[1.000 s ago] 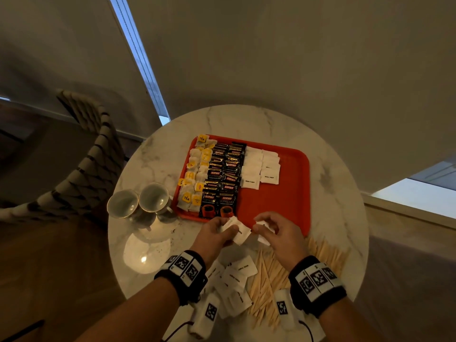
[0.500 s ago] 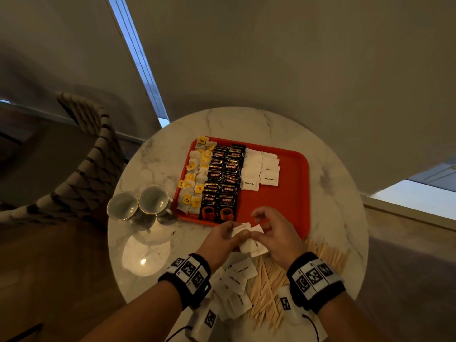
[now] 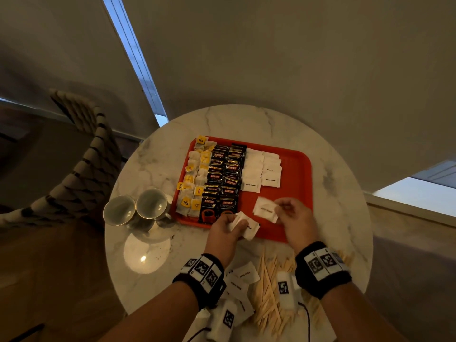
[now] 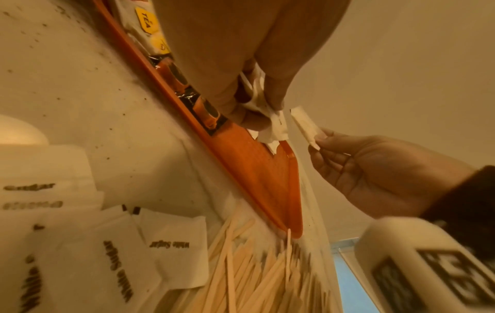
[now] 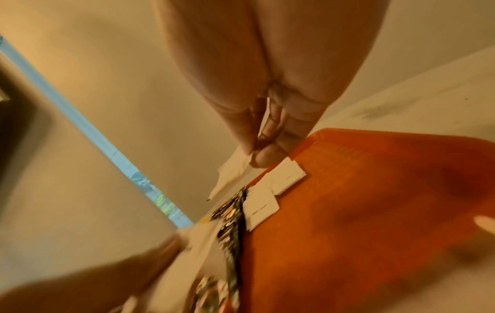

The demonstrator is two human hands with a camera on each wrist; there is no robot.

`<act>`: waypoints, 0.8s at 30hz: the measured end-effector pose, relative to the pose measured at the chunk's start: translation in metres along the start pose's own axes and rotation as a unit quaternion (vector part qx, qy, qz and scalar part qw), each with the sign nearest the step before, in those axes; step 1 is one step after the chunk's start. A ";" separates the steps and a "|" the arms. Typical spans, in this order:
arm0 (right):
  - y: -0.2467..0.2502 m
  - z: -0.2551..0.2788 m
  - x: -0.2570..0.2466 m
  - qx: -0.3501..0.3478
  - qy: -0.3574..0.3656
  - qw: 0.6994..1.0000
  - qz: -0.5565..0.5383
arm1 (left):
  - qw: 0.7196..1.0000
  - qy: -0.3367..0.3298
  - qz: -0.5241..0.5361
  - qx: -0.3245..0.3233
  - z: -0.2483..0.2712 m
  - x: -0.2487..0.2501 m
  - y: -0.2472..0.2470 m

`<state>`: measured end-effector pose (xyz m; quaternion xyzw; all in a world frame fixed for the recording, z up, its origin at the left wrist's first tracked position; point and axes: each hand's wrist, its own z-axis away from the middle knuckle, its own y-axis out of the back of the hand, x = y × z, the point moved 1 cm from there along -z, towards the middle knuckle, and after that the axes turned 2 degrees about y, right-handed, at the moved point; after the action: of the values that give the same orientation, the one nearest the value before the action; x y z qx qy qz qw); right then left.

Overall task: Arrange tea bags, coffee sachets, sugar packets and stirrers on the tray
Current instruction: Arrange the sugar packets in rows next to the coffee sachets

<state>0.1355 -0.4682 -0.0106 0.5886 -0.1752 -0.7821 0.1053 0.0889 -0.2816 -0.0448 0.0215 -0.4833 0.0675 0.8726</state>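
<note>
Nearest the person, on the round marble table (image 3: 259, 122), a loose heap of wooden stirrers (image 3: 269, 292) fans out between the two wrists, with spare sugar packets (image 3: 243, 277) lying just left of it, under and beside the left wrist. Both sit off the tray, on its near side.

Just past them, the left hand (image 3: 225, 229) hovers at the tray's near edge, fingers curled round a small bunch of sugar packets (image 3: 246, 227) whose corners stick out toward the right. The right hand (image 3: 294, 218) is over the bare near part of the red tray (image 3: 296, 174), thumb and fingertips pinching one sugar packet (image 3: 265, 209) by its right edge, so that the packet hangs out to the left, apart from the bunch in the other hand. In the left wrist view the single packet is held edge-on just beside that bunch, not touching it.

Farther in, the tray carries three bands: tea bags (image 3: 195, 178) with yellow tags along the left side, two overlapping columns of black coffee sachets (image 3: 223, 178) in the middle, and two columns of white sugar packets (image 3: 261, 169) right of those. The tray's right part is bare red.

Left of the tray, two empty cups (image 3: 134, 208) stand side by side, touching, near a saucer (image 3: 146, 253) on the table. Beyond the table's left edge is a woven striped chair (image 3: 81, 174), and behind everything pale blinds (image 3: 296, 58).
</note>
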 end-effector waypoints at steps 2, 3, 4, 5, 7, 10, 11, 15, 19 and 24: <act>0.007 -0.022 0.001 0.044 -0.021 0.999 0.009 | 0.999 0.000 -0.035 -0.008 -0.005 -0.001 0.001; 0.010 -0.034 0.003 0.059 -0.032 0.998 0.012 | 0.999 0.000 -0.046 -0.013 -0.007 -0.002 0.003; 0.012 -0.045 0.004 0.067 -0.041 0.997 0.016 | 0.998 0.004 -0.056 -0.019 -0.009 -0.003 0.005; 0.014 -0.055 0.006 0.070 -0.044 0.996 0.021 | 0.998 0.006 -0.063 -0.025 -0.011 -0.004 0.008; 0.012 -0.071 0.008 0.069 -0.043 0.996 0.045 | 0.996 0.016 -0.076 -0.035 -0.014 -0.007 0.015; 0.002 -0.090 0.013 0.050 -0.045 0.994 0.080 | 0.994 0.029 -0.093 -0.045 -0.019 -0.006 0.024; -0.002 -0.095 0.015 0.045 -0.045 0.994 0.094 | 0.994 0.033 -0.092 -0.047 -0.021 -0.005 0.026; -0.013 -0.109 0.026 0.056 -0.048 0.988 0.134 | 0.995 0.044 -0.075 -0.054 -0.027 0.005 0.029; -0.015 -0.113 0.029 0.072 -0.057 0.985 0.143 | 0.996 0.044 -0.040 -0.062 -0.032 0.016 0.024; -0.010 -0.103 0.024 0.095 -0.057 0.986 0.122 | 0.998 0.042 -0.010 -0.049 -0.041 0.022 0.018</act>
<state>0.2273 -0.4832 -0.0616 0.5244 -0.3250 -0.7756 0.1338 0.1318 -0.2571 -0.0487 -0.0198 -0.4483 0.0357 0.8929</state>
